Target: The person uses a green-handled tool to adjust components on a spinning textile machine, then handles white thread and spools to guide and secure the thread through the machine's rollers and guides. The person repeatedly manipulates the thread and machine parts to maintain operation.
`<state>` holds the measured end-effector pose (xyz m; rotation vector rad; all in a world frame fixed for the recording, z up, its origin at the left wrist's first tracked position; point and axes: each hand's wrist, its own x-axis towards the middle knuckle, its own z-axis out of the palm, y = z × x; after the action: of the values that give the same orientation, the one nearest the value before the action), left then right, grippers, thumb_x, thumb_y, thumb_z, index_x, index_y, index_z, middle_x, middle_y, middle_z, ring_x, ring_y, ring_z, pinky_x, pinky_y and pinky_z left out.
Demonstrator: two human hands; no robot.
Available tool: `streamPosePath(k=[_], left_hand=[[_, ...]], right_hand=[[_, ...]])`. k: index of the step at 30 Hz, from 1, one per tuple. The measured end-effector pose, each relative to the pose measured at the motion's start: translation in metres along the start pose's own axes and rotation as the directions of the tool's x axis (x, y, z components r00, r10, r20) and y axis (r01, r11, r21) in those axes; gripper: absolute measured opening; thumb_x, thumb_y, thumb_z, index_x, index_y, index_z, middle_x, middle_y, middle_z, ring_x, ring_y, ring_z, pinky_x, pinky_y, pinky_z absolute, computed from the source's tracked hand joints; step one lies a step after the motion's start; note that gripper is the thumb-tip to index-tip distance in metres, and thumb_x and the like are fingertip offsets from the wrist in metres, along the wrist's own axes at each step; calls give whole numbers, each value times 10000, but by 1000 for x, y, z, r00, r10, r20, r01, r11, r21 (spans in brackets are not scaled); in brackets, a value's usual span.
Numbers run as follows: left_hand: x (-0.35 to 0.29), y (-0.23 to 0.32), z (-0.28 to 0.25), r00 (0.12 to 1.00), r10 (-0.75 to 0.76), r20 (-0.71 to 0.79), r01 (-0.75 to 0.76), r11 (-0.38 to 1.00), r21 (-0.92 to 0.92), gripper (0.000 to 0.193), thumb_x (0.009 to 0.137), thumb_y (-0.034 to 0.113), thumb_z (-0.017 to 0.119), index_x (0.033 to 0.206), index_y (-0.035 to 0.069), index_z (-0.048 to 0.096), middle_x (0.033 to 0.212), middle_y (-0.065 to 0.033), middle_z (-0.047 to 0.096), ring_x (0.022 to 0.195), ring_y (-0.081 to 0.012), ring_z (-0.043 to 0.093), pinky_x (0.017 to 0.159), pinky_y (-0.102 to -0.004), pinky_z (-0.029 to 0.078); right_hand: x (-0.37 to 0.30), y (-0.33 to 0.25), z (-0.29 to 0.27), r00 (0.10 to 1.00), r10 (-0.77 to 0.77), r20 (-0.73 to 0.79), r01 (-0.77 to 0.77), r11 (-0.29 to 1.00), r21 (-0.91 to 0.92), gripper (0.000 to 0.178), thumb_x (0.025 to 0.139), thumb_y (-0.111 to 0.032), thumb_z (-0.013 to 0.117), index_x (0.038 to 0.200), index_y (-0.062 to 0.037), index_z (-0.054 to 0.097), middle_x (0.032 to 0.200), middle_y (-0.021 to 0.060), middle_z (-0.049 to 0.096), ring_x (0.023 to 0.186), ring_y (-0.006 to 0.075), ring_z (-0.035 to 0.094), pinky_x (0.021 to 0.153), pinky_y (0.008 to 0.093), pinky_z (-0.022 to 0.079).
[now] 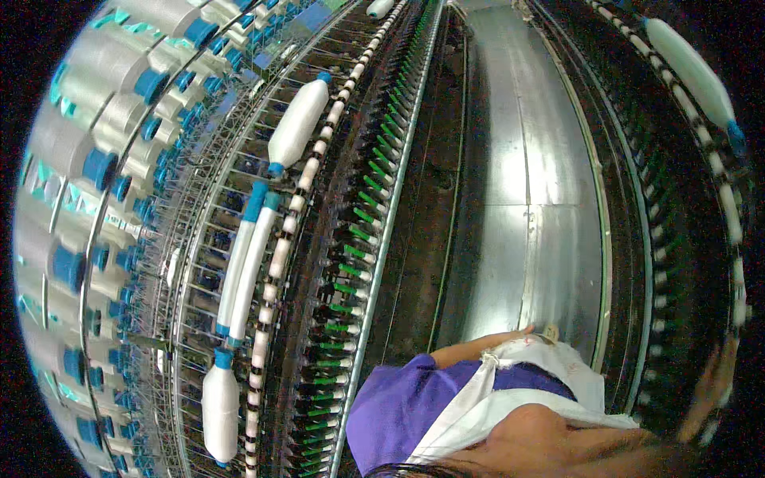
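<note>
My left forearm comes out of a purple sleeve and crosses the front of a white apron (558, 362). My left hand (514, 335) lies at the apron's far edge; cloth hides most of its fingers, and I cannot tell what it holds. At the right rim my right hand (723, 358) is a dark blur beside the right-hand spinning frame, near its row of white rollers (731, 211). Its fingers cannot be made out. A small pale object (551, 331) shows just past the apron, too unclear to name.
On the left, a spinning frame carries white roving bobbins (299, 123), two slim white tubes with blue ends (241, 259), and rows of green-marked spindles (351, 288). Large white bobbins (103, 68) with blue ends crowd the far left. A shiny grey walkway (550, 239) runs between the machines.
</note>
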<state>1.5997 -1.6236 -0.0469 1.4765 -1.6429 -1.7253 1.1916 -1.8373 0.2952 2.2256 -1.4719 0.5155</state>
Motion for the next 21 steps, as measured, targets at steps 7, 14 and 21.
streamPosePath(k=[7,14,21], left_hand=[[15,0,-143,897,43,-440,-88,993,-82,388,872,367,494,1125,82,566,981,-182,629,853,-336,606,741,-404,467],[8,23,-341,677,-283,-680,391,920,6,449,838,380,552,1150,58,544,886,-215,627,757,-360,616,664,-422,485],[0,-10,-561,446,-23,-894,305,944,128,448,827,295,580,1160,2,510,1051,-220,582,961,-367,563,801,-405,463]], right_hand=[[219,-231,175,809,-563,-170,525,561,640,332,644,71,592,969,19,547,917,155,555,854,321,533,751,395,441],[339,-444,280,527,-834,-165,638,260,725,179,674,-80,595,849,-50,572,802,121,536,780,294,527,675,388,442],[471,-602,359,433,-886,-167,690,207,694,98,715,-100,584,795,-52,555,768,125,550,782,305,544,672,415,463]])
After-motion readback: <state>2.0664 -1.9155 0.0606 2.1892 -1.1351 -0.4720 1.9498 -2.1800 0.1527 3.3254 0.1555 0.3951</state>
